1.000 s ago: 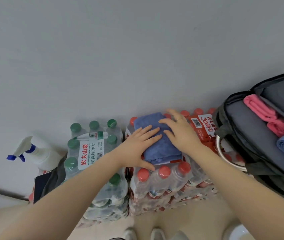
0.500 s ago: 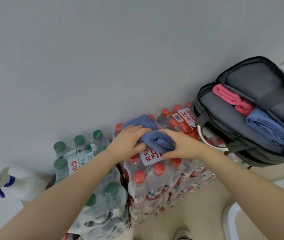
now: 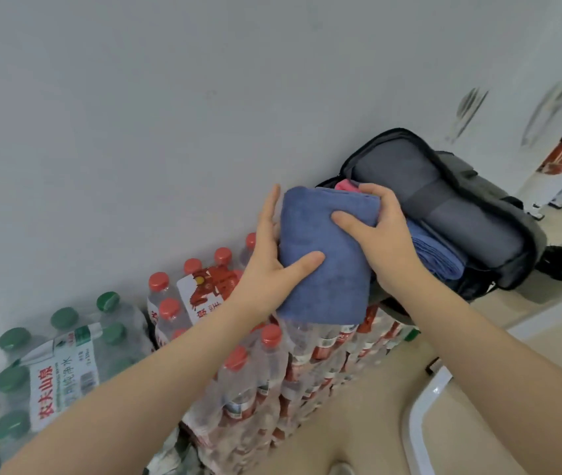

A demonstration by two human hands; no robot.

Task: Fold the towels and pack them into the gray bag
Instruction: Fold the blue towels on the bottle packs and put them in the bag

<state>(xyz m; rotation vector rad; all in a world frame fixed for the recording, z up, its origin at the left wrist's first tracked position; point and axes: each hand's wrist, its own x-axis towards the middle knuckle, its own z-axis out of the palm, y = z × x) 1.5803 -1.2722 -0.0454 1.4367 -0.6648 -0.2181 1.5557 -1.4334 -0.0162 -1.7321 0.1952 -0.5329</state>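
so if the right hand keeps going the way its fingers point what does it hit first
Probably the pink towel at the open gray bag. The right hand grips the folded blue towel, fingers pointing up and left; depth is unclear.

We see the bag (image 3: 478,214) mouth open, but a pink towel (image 3: 344,185) and a rolled blue towel (image 3: 437,255) already fill part of it (the gray divider (image 3: 444,207) takes the rest). Bottle packs (image 3: 272,365) crowd below; the wall (image 3: 170,97) closes the far side.
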